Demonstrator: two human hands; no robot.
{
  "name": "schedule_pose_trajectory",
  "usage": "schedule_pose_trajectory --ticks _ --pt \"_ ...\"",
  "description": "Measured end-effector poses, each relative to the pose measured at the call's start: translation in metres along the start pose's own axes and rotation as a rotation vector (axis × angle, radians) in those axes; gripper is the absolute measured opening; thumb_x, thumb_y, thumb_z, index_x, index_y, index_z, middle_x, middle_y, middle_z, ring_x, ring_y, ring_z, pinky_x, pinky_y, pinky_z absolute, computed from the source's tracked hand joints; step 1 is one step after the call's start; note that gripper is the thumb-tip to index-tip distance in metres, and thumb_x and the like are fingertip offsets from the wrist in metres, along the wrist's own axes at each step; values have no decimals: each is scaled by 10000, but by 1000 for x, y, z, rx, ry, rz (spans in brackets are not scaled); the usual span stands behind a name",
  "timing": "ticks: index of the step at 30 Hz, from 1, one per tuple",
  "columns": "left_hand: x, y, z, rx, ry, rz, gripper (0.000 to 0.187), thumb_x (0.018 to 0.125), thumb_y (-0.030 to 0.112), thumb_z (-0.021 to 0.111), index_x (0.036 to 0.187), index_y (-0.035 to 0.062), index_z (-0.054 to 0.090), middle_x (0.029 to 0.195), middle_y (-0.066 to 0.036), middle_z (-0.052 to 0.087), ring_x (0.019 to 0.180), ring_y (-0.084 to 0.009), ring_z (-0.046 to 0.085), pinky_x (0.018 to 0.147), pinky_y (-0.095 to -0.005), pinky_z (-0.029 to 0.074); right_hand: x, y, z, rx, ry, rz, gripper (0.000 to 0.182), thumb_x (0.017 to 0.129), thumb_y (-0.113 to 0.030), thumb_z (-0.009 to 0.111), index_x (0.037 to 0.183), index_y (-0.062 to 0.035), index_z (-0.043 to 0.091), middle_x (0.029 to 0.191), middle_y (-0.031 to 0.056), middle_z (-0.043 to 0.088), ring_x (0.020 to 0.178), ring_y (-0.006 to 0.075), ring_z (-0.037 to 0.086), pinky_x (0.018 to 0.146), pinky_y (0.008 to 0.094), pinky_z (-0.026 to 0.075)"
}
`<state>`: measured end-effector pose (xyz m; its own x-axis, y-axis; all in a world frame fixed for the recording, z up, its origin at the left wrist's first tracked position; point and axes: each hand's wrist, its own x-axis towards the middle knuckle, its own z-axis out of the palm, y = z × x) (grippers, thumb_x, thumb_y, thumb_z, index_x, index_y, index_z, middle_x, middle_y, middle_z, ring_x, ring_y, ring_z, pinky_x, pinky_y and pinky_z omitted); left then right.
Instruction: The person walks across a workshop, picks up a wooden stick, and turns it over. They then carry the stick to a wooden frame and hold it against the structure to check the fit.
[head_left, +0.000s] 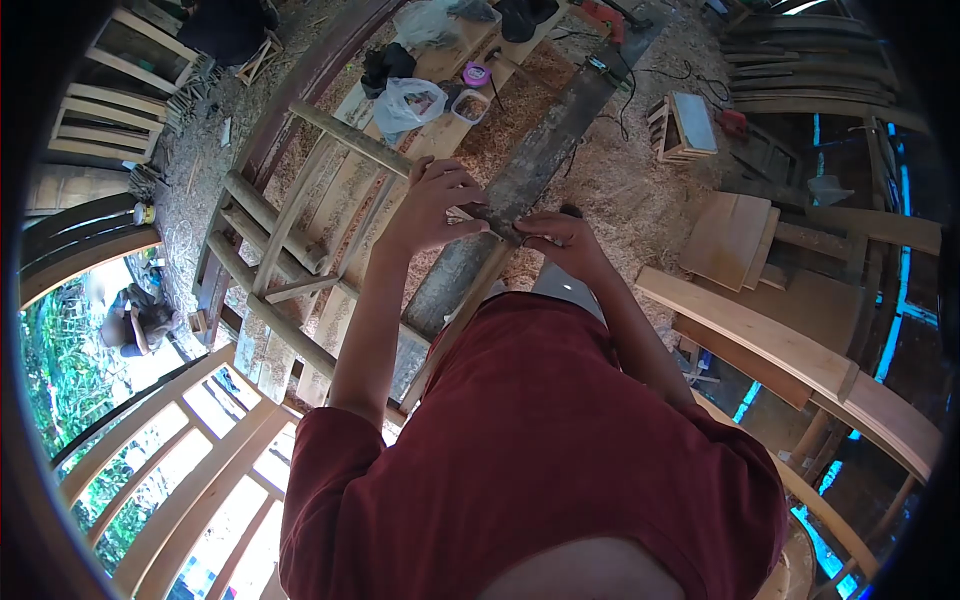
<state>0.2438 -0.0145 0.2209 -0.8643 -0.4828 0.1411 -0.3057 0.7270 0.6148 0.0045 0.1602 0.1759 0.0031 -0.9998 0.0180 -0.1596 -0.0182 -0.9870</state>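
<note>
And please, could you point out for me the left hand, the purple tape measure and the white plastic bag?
Left hand (424,206): head view, back of the hand.
Purple tape measure (477,74): head view, middle of its case.
White plastic bag (405,108): head view, middle of the bag.

Woodworking shop with shavings (622,172), stacked boards (805,88)

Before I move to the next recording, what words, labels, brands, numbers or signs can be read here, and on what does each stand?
None: no text can be read in this view.
Pink tape measure: any markings are too small and blurred.
White plastic bag: no legible lettering.
Red tool: too small to make out any brand.
</note>
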Motion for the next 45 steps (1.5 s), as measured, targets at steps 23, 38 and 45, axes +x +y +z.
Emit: schedule_pose_trajectory --ticks 23,38,45 --pt "-1 -2 2 -57 78 30 328 719 402 896 969 219 790 937 61 717 1031 -214 595 1081 -433 300 3 -1 -4 73 -66 64 285 954 8 712 1232 -34 761 1159 95 743 1049 168 703 890 299 554" --pt "-5 -8 5 -50 92 29 334 731 448 874 949 210 790 916 56 696 987 -201 576 1062 -411 294 9 -22 -1 110 -33 232 224 953 -93 764 1160 -8 761 1076 91 756 991 143 713 884 308 568" --pt "-5 -10 9 -52 127 31 340 721 440 878 945 200 789 931 53 702 992 -198 575 1077 -421 291 24 -40 -1 -105 -57 357 207 911 -139 803 1059 1 761 939 76 766 867 134 708 802 305 559"
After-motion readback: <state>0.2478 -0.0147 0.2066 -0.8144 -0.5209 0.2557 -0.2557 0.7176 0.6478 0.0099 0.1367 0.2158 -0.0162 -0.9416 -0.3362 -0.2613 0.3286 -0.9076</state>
